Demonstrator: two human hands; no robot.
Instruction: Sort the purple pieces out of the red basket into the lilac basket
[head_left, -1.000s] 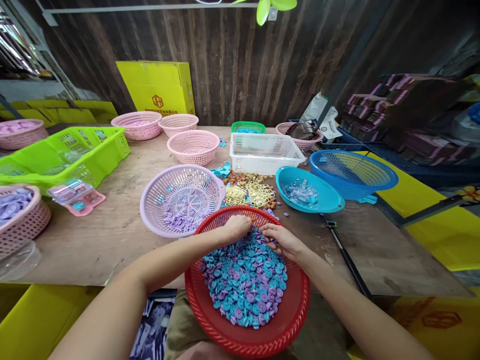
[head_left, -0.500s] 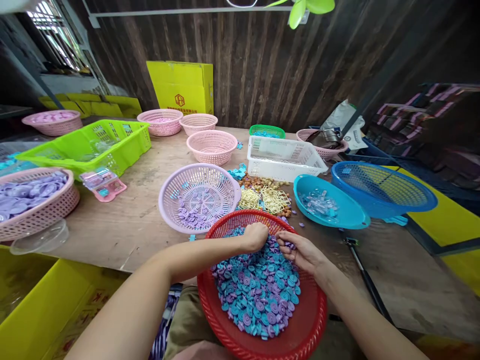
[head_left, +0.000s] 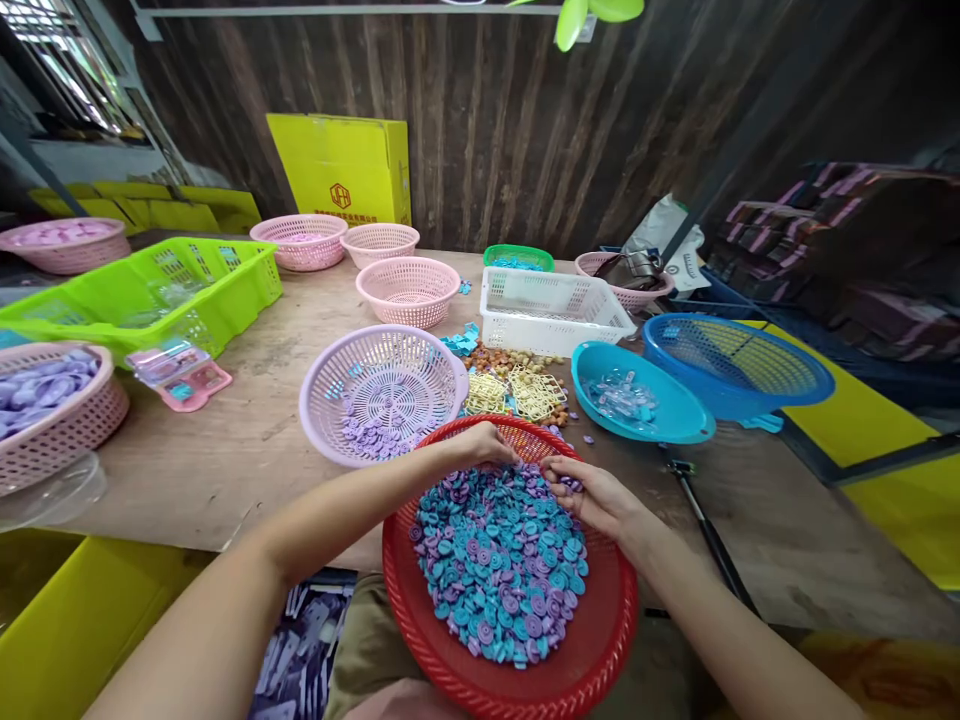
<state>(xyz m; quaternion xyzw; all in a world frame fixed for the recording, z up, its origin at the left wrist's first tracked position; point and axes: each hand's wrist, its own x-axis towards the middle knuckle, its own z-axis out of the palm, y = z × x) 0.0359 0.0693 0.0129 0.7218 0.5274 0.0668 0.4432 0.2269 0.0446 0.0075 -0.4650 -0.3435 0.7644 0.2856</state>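
The lilac basket point(head_left: 309, 410) stands on the tabletop point(head_left: 262, 430), left of the hands; the left hand point(head_left: 480, 445) is unclenched from the fist shown half a second ago, its fingers now extended down to the far side of the heap point(head_left: 495, 570); whether the fingertips are apart or clamped on a piece cannot be told; the heap, of mixed blue and purple swirl pieces, lies in the red basket point(head_left: 604, 600), at the tabletop's near edge; the right hand point(head_left: 600, 498) remains beside it, fingers curled and closed on a few purple pieces point(head_left: 571, 484); this suggests that the left hand is picking while the right hand holds.

Markings: the yellow carton point(head_left: 337, 155) at back left bears a hexagonal logo, apparently JFH; the characters below it are too small to read reliably; print on the white bag point(head_left: 679, 250) at back right is illegible.
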